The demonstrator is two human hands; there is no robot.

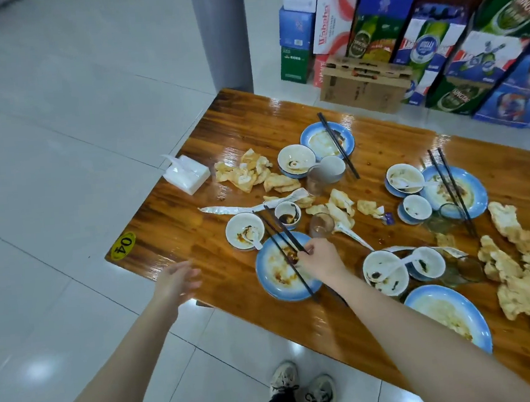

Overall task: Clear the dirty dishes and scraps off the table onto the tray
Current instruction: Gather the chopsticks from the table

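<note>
1. The table [170, 228] runs out past the right and bottom edges, so its far end is unseen.
2. The left hand [176, 280] is blurred; its fingers barely separate.
3. The right hand [321, 256] covers the stretch of the chopsticks [287, 231] that it pinches.
4. The right forearm hides the near-left rim of the nearest plate [471, 304].
5. The stacked drink cartons [429, 45] are cut by the top and right edges.
</note>
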